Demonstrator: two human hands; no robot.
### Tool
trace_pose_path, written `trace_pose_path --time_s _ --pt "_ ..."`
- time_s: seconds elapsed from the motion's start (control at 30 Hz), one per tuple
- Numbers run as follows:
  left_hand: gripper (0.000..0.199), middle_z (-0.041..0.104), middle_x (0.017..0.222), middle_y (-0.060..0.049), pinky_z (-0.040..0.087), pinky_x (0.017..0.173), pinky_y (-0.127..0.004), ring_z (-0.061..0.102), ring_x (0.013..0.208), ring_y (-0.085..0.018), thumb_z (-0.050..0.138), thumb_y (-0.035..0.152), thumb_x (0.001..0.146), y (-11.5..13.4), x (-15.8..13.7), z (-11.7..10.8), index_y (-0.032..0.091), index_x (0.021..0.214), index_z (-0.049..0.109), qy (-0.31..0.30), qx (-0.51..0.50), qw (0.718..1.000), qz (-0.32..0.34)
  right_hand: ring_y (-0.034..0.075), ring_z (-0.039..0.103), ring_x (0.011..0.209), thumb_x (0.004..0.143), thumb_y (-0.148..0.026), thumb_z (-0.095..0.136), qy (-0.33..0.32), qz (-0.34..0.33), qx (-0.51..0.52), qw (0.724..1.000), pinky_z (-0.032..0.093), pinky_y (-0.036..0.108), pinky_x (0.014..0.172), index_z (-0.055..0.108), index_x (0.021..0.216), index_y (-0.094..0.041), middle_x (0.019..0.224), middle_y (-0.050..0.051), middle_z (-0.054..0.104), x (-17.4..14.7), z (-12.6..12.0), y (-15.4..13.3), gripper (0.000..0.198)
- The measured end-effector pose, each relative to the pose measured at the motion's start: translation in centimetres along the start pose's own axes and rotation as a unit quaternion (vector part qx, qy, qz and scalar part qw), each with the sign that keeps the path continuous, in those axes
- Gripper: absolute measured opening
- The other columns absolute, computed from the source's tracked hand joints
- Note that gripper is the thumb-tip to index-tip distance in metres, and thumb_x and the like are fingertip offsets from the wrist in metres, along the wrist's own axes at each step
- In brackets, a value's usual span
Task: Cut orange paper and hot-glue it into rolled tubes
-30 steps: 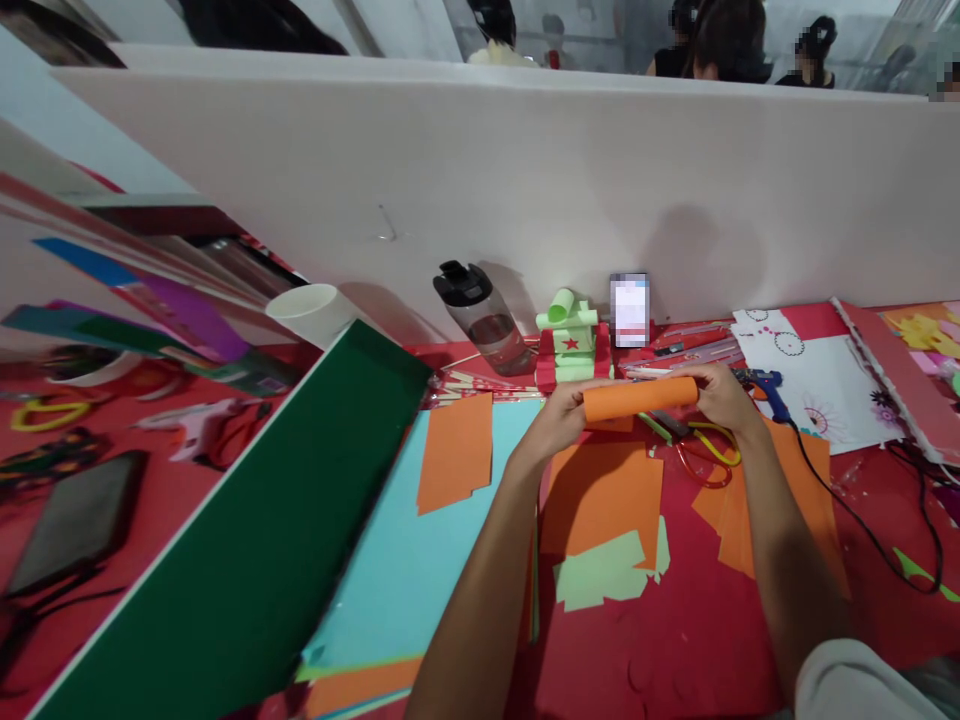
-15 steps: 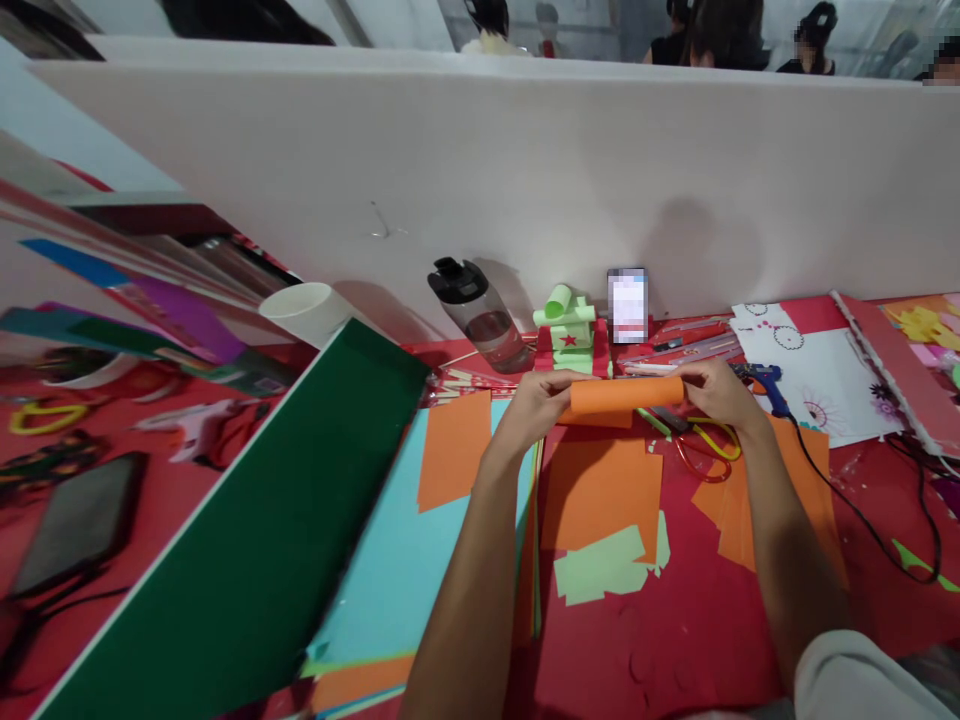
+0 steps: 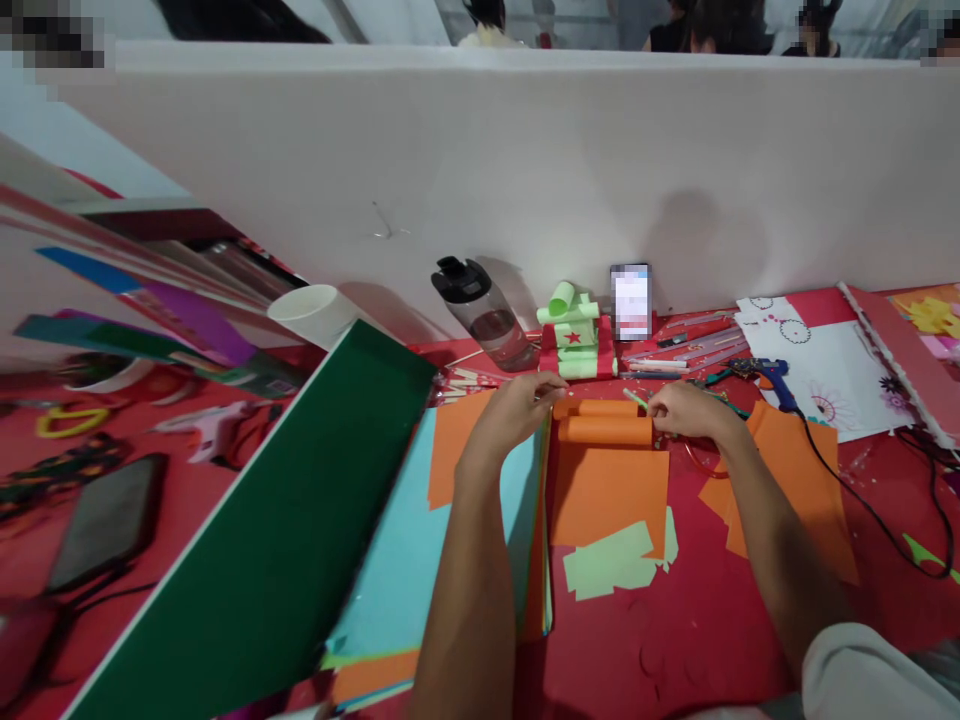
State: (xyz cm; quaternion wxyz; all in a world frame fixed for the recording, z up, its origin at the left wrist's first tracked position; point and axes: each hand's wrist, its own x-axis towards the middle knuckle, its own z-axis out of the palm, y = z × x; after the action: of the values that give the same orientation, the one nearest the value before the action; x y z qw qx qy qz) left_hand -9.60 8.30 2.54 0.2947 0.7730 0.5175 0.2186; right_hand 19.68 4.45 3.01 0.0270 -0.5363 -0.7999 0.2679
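Beyond the L hand [image 3: 517,405] a lidded bottle [image 3: 484,315] holds some clear liquid [image 3: 511,348]; far left of it, a white pot [image 3: 127,383] has a dark plant [image 3: 94,368] in it. Orange roll [image 3: 606,431] lies btwn L hand & R hand [image 3: 686,410] — long axis side to side, ends pointing L/R, second roll [image 3: 598,409] just behind. L hand's half-curled, thumb apart; R hand's curled in — can't tell if gripping.

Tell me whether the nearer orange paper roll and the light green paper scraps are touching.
Apart. The head view shows flat orange paper between the nearer orange paper roll and the light green paper scraps.
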Motion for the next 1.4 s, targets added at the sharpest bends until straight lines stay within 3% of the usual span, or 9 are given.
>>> trace_pose_path --time_s 0.17,0.37,0.47,0.57,0.7,1.0,1.2,1.4 --pt "0.051 0.068 0.139 -0.012 0.051 0.102 -0.042 0.065 0.123 -0.032 0.064 0.046 0.091 0.9 -0.1 1.1 0.022 0.136 0.065 -0.094 0.012 0.994 0.055 0.018 0.064 0.068 0.081 -0.014 0.059 0.041 0.034 -0.083 0.995 0.025 0.03 0.057 0.074 0.072 -0.02 0.076 0.007 0.075 0.9 1.6 -1.1 0.018" --pt "0.075 0.054 0.154 -0.016 0.041 0.116 -0.05 0.049 0.142 -0.036 0.078 0.031 0.081 0.7 0.7 3.7 0.02 0.151 0.052 -0.134 0.125 0.976 0.116 0.021 0.068 0.077 0.089 -0.019 0.061 0.068 0.072 -0.112 0.989 0.027 0.031 0.061 0.072 0.08 -0.019 0.083 0.009 0.076 1.1 2.1 -1.2 0.014" --pt "0.076 0.055 0.153 -0.015 0.04 0.116 -0.05 0.048 0.142 -0.036 0.078 0.026 0.08 0.9 0.9 4.4 0.02 0.151 0.051 -0.136 0.169 0.968 0.124 0.021 0.068 0.081 0.09 -0.028 0.068 0.065 0.086 -0.101 0.989 0.028 0.029 0.062 0.069 0.086 -0.021 0.087 0.006 0.075 0.8 1.7 -0.5 0.009" --pt "0.072 0.057 0.15 -0.015 0.04 0.117 -0.05 0.05 0.14 -0.035 0.077 0.026 0.081 1.1 1.0 4.9 0.021 0.149 0.053 -0.128 0.189 0.967 0.117 0.023 0.069 0.091 0.088 -0.037 0.076 0.046 0.085 -0.1 0.99 0.031 0.028 0.064 0.065 0.097 -0.022 0.1 0.006 0.074 0.4 1.6 0.3 0.021" --pt "0.075 0.056 0.151 -0.016 0.038 0.117 -0.051 0.049 0.14 -0.037 0.078 0.037 0.083 1.2 1.1 5.3 0.021 0.151 0.05 -0.117 0.207 0.968 0.084 0.026 0.068 0.103 0.091 -0.028 0.07 0.036 0.096 -0.119 0.988 0.036 0.028 0.072 0.063 0.107 -0.019 0.119 0.013 0.07 0.3 2.0 0.8 0.019" --pt "0.083 0.051 0.156 -0.018 0.039 0.115 -0.051 0.046 0.143 -0.039 0.076 0.046 0.087 2.4 0.8 5.6 0.02 0.157 0.041 -0.098 0.227 0.968 0.039 0.028 0.069 0.095 0.094 -0.019 0.057 0.045 0.143 -0.103 0.983 0.036 0.03 0.071 0.064 0.107 -0.017 0.104 0.015 0.076 0.5 2.2 0.7 0.015" --pt "0.085 0.05 0.158 -0.017 0.037 0.117 -0.052 0.045 0.144 -0.04 0.075 0.052 0.086 1.2 0.6 5.1 0.024 0.158 0.04 -0.089 0.22 0.971 0.037 0.032 0.069 0.107 0.091 -0.019 0.058 0.047 0.177 -0.103 0.978 0.04 0.031 0.077 0.06 0.119 -0.014 0.124 0.02 0.07 0.9 2.6 0.7 0.028" --pt "0.074 0.052 0.157 -0.015 0.036 0.119 -0.051 0.045 0.145 -0.038 0.072 0.043 0.091 1.3 0.4 4.3 0.023 0.157 0.043 -0.105 0.238 0.966 0.01 0.038 0.066 0.119 0.092 -0.031 0.062 0.051 0.224 -0.105 0.968 0.046 0.039 0.09 0.055 0.129 -0.011 0.126 0.024 0.068 0.9 2.7 0.4 0.042"
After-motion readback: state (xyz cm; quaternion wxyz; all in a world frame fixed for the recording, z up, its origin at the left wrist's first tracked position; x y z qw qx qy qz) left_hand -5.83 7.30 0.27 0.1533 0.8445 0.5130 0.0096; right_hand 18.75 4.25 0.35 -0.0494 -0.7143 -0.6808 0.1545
